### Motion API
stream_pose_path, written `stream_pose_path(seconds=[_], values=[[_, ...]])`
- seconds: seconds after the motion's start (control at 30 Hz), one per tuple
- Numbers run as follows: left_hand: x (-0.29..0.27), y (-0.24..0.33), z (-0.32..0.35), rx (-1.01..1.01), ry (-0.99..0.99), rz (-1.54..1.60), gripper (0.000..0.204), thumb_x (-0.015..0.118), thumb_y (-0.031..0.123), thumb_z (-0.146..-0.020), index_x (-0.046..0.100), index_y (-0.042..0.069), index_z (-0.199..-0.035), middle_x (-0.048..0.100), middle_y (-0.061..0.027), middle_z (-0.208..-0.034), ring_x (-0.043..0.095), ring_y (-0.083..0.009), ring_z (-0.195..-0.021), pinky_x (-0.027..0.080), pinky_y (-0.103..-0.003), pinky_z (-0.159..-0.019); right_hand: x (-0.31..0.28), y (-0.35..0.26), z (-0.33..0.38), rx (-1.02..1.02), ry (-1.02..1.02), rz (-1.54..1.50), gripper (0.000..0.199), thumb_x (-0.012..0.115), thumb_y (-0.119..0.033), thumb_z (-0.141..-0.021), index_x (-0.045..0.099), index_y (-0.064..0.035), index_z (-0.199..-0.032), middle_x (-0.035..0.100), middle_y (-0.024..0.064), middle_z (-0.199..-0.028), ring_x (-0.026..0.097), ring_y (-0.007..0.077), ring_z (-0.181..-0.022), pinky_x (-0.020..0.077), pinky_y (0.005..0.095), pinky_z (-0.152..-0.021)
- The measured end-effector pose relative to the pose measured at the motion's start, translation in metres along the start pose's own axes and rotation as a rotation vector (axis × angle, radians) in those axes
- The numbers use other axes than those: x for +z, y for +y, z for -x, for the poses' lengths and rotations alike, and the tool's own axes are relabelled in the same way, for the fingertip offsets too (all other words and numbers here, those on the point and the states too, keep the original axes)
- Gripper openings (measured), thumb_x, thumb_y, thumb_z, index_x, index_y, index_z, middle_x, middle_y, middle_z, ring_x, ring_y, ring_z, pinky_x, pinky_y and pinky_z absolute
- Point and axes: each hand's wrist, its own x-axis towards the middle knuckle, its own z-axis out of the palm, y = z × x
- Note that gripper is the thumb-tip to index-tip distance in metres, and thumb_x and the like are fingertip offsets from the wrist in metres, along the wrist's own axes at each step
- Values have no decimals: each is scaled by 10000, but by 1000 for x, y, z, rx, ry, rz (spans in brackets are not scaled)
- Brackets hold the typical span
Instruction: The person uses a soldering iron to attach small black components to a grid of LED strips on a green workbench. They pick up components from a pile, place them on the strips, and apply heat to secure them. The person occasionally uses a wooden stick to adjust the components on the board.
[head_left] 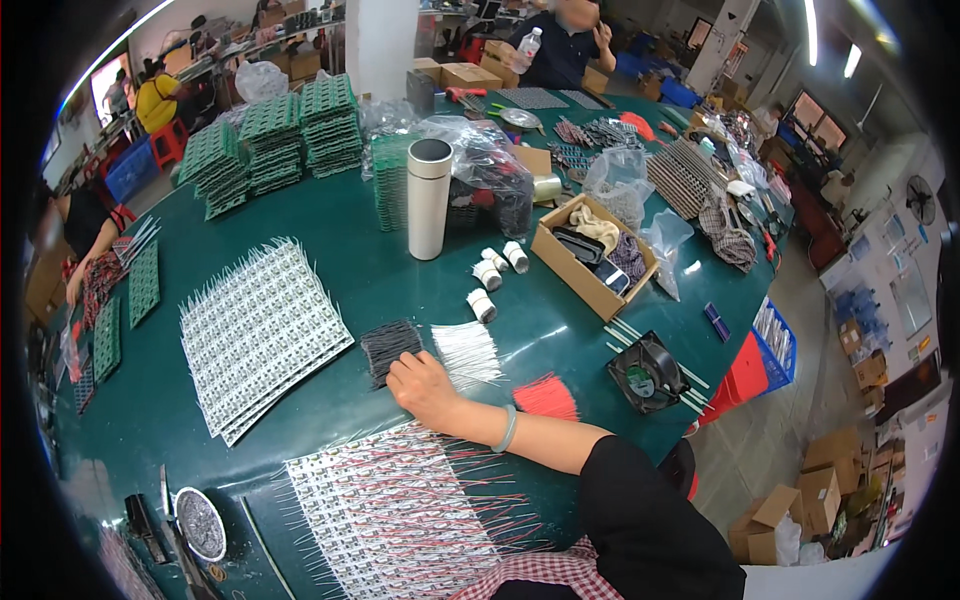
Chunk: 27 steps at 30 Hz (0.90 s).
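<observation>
My right hand [422, 390] reaches over the green table to the near edge of a pile of short black wires [388, 347]. Its fingers are curled and drawn together there; what they pinch, if anything, is hidden. Right of it lie a pile of white wires [466, 352] and, nearer, a pile of red wires [545, 397]. Beneath my forearm is a white circuit board panel [345, 500] with rows of red, black and white wires sticking up. My left hand is not in view.
Stacked white wired panels [258, 335] lie at left. A white tumbler [429, 205], thread spools [486, 275], a cardboard box [575, 262] and a black fan [647, 374] stand around. A metal dish [200, 524] sits near left. Another person [85, 240] works at far left.
</observation>
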Motion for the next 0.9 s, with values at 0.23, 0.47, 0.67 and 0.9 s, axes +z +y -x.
stream_pose_path(seconds=[0.23,0.47,0.67,0.9], values=[[5,-2,3,84,64,18,111,648,18,-859,639,-17,-755,647,-146,-851,594,-244,-764,492,-351,-680,0,2,-4,-7,33,-32,66,624,-90,-720,590,-52,-763,530,82,-799,527,236,-839,427,344,-720],[-6,13,10,-118,88,85,169,724,71,-846,678,-26,-977,667,-118,-896,594,-211,-760,489,-307,-661,0,3,-4,-24,30,-37,79,620,-76,-721,579,-54,-785,523,85,-834,529,239,-856,439,325,-702],[-9,7,14,36,91,264,207,732,45,-832,671,-75,-989,660,-108,-894,575,-187,-740,474,-304,-637,-6,1,-9,13,-8,-13,115,623,-49,-730,569,-60,-831,507,76,-848,530,231,-852,453,335,-703],[-9,1,12,16,146,341,188,744,-26,-773,670,-49,-945,629,-84,-807,544,-169,-649,451,-298,-566,2,8,-3,21,-30,-51,163,655,-34,-693,584,-48,-839,524,96,-874,538,247,-898,474,318,-724]])
